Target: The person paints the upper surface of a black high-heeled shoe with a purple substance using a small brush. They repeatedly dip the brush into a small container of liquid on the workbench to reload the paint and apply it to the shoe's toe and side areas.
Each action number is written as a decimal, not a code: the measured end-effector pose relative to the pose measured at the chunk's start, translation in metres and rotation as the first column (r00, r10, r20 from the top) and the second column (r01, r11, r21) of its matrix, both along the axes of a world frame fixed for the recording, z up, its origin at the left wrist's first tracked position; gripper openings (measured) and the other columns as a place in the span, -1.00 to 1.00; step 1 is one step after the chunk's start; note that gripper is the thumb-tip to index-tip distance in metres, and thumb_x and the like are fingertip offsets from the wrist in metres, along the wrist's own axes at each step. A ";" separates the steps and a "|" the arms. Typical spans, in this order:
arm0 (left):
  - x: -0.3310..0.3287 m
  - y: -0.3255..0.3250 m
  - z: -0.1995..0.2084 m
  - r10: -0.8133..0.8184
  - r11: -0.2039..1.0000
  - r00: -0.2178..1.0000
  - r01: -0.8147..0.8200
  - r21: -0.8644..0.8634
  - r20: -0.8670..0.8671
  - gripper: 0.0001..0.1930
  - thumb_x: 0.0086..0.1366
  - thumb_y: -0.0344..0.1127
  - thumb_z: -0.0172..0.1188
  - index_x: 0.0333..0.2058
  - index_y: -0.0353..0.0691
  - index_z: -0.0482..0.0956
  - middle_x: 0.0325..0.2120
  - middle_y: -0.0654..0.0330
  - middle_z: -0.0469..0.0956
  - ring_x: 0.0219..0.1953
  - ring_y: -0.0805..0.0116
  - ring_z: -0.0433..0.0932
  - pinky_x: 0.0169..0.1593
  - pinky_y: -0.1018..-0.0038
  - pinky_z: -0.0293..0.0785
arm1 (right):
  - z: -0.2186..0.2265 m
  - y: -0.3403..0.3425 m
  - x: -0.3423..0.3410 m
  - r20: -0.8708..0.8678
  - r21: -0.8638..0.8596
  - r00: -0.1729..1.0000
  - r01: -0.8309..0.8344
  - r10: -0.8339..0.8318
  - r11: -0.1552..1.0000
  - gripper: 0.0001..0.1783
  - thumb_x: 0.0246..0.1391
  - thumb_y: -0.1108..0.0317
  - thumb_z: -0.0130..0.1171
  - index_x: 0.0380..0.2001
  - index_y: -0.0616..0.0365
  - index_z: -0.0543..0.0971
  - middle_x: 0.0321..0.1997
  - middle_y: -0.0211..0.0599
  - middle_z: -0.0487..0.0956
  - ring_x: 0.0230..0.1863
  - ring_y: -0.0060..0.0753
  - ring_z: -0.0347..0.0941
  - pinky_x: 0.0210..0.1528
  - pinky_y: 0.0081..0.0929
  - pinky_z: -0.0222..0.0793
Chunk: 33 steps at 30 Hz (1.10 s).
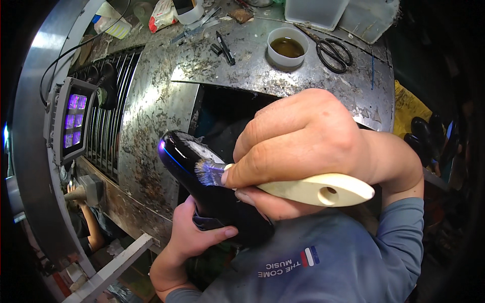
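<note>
My left hand [194,230] grips a glossy black shoe [222,204] from the left, low down, with the thumb across its near side. The shoe's rounded toe points to the far left, and a rough whitish patch shows on its underside. My right hand [308,136] is closed round a flat paintbrush [308,189] with a cream handle that has a hole near its end. The brush's pale bristles touch the shoe just behind the toe, along the edge of the whitish patch. The fingers of my left hand behind the shoe are partly hidden.
A lamp [75,121] glowing purple stands at the left beside a metal grille. On the stained metal bench [151,116] are a white cup of brownish liquid [286,48], black-handled scissors [333,54], a black pen [225,48] and clear plastic tubs [316,12]. Another person's arm [92,227] shows lower left.
</note>
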<state>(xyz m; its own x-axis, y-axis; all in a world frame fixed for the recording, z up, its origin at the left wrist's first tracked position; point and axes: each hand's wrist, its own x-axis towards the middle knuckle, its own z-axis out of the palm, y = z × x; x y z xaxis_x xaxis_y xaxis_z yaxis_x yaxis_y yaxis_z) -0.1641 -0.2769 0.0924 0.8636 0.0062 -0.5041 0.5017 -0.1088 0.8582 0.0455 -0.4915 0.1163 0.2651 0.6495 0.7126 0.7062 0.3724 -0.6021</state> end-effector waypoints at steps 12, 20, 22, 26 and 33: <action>0.001 0.001 -0.003 0.158 0.932 0.984 -0.174 -0.319 -0.076 -0.26 0.14 -0.17 0.54 0.19 -0.42 0.41 0.01 0.09 0.61 0.05 0.32 0.60 0.18 0.36 0.51 | -0.020 0.003 -0.006 -0.020 -0.019 1.000 -0.020 0.020 1.000 -0.82 -0.13 0.46 0.44 -0.37 0.20 0.72 -0.49 -0.23 0.63 -0.53 -0.25 0.60 -0.53 -0.39 0.53; 0.003 -0.003 -0.005 0.208 0.886 0.972 -0.234 -0.401 -0.108 -0.24 0.18 -0.05 0.51 0.20 -0.42 0.41 0.02 0.08 0.61 0.06 0.29 0.60 0.20 0.33 0.50 | -0.027 0.001 -0.009 -0.051 -0.068 0.999 -0.021 0.018 0.997 -0.84 -0.11 0.43 0.44 -0.38 0.18 0.72 -0.50 -0.25 0.63 -0.54 -0.26 0.61 -0.52 -0.41 0.55; 0.003 -0.003 -0.005 0.217 0.880 0.970 -0.243 -0.408 -0.111 -0.23 0.19 -0.03 0.49 0.21 -0.43 0.40 0.03 0.07 0.60 0.07 0.28 0.60 0.20 0.32 0.50 | -0.029 0.000 -0.010 -0.068 -0.078 0.997 -0.031 0.026 0.997 -0.85 -0.10 0.44 0.43 -0.38 0.18 0.72 -0.51 -0.26 0.63 -0.54 -0.26 0.61 -0.52 -0.41 0.55; 0.007 -0.007 -0.005 0.257 0.865 0.963 -0.269 -0.422 -0.088 -0.20 0.21 0.00 0.46 0.24 -0.44 0.37 0.05 0.04 0.59 0.09 0.25 0.59 0.21 0.31 0.49 | -0.033 0.000 -0.013 -0.103 -0.080 0.994 -0.053 0.045 0.995 -0.87 -0.09 0.46 0.41 -0.39 0.18 0.72 -0.52 -0.26 0.63 -0.54 -0.26 0.61 -0.51 -0.41 0.55; 0.006 -0.010 -0.014 0.327 0.849 0.944 -0.316 -0.423 -0.049 -0.21 0.26 -0.02 0.41 0.27 -0.44 0.33 0.07 0.00 0.57 0.10 0.17 0.60 0.24 0.26 0.50 | -0.035 -0.009 -0.010 -0.206 -0.054 0.975 -0.096 0.083 0.994 -0.87 -0.05 0.45 0.42 -0.37 0.20 0.72 -0.48 -0.23 0.66 -0.51 -0.24 0.62 -0.46 -0.39 0.57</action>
<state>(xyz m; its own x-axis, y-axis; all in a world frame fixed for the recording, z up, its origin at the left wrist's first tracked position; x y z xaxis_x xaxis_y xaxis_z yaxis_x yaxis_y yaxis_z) -0.1586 -0.2871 0.0789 0.8619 0.0793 -0.5008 0.4245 0.4271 0.7983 0.0358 -0.5009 0.0815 0.3391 0.7192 0.6065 0.5320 0.3851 -0.7541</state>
